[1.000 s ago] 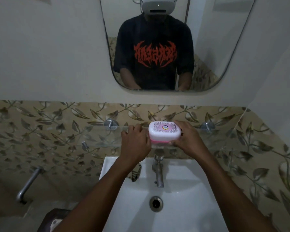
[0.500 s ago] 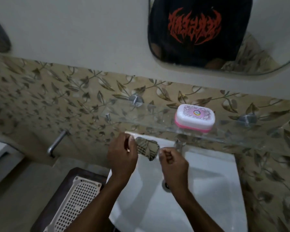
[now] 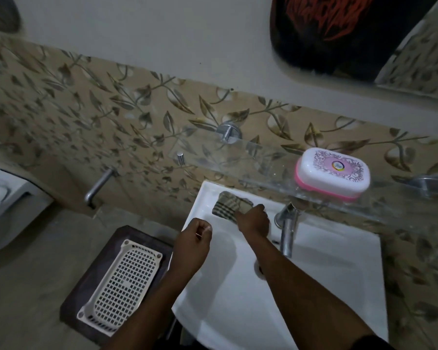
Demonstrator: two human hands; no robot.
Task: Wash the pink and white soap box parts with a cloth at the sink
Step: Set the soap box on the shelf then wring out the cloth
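Observation:
The closed soap box (image 3: 333, 173), a white lid on a pink base, stands on the glass shelf (image 3: 258, 157) above the sink, and neither hand touches it. A striped cloth (image 3: 228, 204) lies on the back left corner of the white sink (image 3: 326, 286). My right hand (image 3: 254, 219) reaches across the basin, its fingers closed on the cloth's near edge. My left hand (image 3: 192, 245) hovers over the sink's left rim with curled fingers and nothing in it.
A chrome tap (image 3: 287, 228) rises at the back of the basin, just right of my right hand. A white perforated basket (image 3: 122, 284) rests on a dark stool left of the sink. A metal pipe (image 3: 98, 185) juts from the tiled wall.
Both hands set the soap box on the shelf and dropped to the cloth. My left hand has since let go of it, and my right hand now grips it on the sink corner.

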